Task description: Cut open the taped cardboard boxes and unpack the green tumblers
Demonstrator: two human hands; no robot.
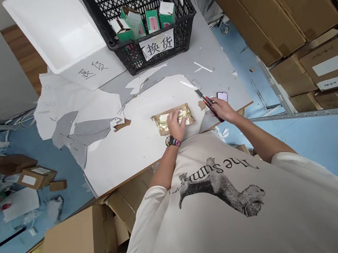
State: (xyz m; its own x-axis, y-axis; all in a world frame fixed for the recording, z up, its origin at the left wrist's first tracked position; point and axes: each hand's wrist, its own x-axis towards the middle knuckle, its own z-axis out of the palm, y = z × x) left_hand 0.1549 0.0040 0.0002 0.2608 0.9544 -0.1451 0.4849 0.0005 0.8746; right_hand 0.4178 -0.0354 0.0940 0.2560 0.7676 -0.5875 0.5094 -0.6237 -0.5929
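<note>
A small flat cardboard package (163, 126), wrapped in shiny tape, lies near the front edge of the white-covered table (110, 160). My left hand (176, 123) rests on top of it, fingers spread, with a watch on the wrist. To the right, my right hand (222, 109) is closed around a red and black utility knife (209, 103). The knife's blade points up and left, apart from the package. A phone (222, 96) lies just beyond my right hand. A torn brown scrap (201, 105) sits between the package and the knife.
A black crate (153, 34) holding several green and white boxes stands at the back, beside a white foam box (77, 42). Torn paper (89, 133) covers the table's left. Large cartons (76, 250) stand in front at the left; stacked cartons (272, 10) fill the right.
</note>
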